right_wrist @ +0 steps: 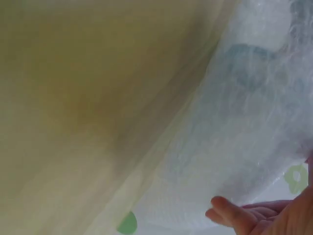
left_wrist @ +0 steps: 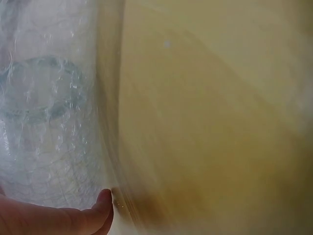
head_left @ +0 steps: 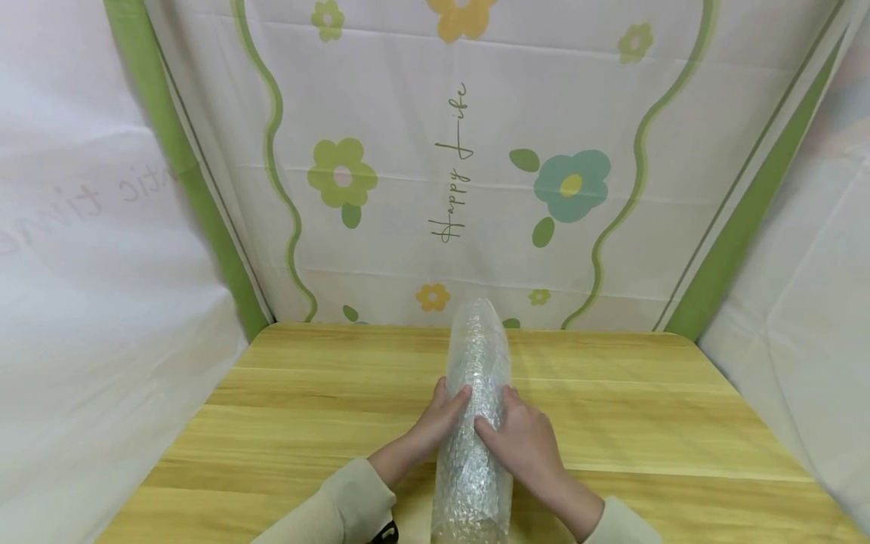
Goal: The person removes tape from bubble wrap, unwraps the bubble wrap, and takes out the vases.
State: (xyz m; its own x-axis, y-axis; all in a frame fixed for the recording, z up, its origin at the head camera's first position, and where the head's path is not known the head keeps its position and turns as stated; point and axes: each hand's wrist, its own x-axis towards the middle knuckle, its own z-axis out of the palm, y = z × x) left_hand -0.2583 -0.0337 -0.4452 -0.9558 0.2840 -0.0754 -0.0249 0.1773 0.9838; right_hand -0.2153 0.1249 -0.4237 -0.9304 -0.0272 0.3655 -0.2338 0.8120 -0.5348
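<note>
A long roll of bubble wrap [head_left: 476, 468], clear and shiny, points away from me, its far end raised in front of the back cloth. My left hand [head_left: 435, 425] grips its left side, thumb lying along the top. From the right, my right hand [head_left: 526, 446] holds it a little nearer to me, the thumb on top and the fingers largely hidden. In the left wrist view the wrap [left_wrist: 44, 156] fills the left edge, and a greenish ring shape shows in it. The right wrist view has the wrap [right_wrist: 234, 127] above the right fingers [right_wrist: 230, 213].
Beneath is a wooden table [head_left: 306, 408] with light yellow grain. A white back cloth [head_left: 401, 91] printed with flowers and lettering rises behind it. White side cloths [head_left: 102, 317] with green borders stand at left and right.
</note>
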